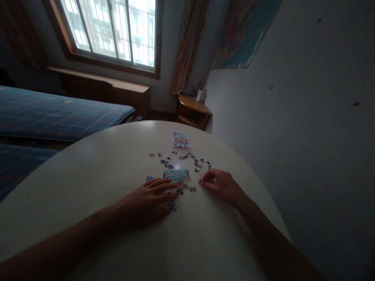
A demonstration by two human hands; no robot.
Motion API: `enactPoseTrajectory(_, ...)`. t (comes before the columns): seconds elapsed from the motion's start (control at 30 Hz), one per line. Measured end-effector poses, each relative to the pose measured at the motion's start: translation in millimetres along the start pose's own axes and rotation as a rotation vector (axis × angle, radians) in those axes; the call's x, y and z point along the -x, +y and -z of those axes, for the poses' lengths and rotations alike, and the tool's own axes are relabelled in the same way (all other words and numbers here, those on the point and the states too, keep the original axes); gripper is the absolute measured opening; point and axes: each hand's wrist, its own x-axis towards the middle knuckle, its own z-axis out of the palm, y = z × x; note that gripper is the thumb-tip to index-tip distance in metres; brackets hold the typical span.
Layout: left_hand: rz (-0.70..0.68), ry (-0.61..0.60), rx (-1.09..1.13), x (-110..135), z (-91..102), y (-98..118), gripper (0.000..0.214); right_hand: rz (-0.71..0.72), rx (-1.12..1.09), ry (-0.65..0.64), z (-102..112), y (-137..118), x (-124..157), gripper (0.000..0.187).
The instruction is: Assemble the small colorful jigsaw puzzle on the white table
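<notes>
A partly assembled jigsaw puzzle (176, 175) with a light blue top lies in the middle of the white table. My left hand (155, 195) rests over its left and lower part, fingers stretched out, hiding some of it. To the right of the puzzle, my right hand (218, 183) pinches a small puzzle piece (200, 182) at the fingertips, close to the tabletop. Loose puzzle pieces (198, 164) lie scattered beyond both hands. Several more pieces (172, 207) sit by my left thumb, and a blue piece (149, 178) lies just above the left hand.
A small printed packet (181, 140) lies farther back on the round white table (117, 156). Past the table's left edge is a bed with a blue plaid mattress (58, 113). A wooden corner shelf (191, 105) stands behind, and a pale wall (293, 117) runs along the right.
</notes>
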Motion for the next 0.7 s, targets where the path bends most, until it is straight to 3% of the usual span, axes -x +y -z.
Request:
enactPoseTrajectory(0.17,-0.024,-0.037,0.000,-0.7,1.8,1.9,0.048,0.092,-0.259,-0.057,-3.4,-16.2,9.5,0.022)
enactPoseTrajectory(0.3,-0.024,-0.038,0.001,-2.2,1.3,2.6,0.048,0.137,-0.364,-0.129,-11.4,-30.4,17.2,0.017)
enactPoseTrajectory(0.7,-0.030,-0.021,0.027,-0.2,-0.5,-0.1,0.046,0.120,-0.389,-0.171,-21.7,-36.5,17.2,0.017)
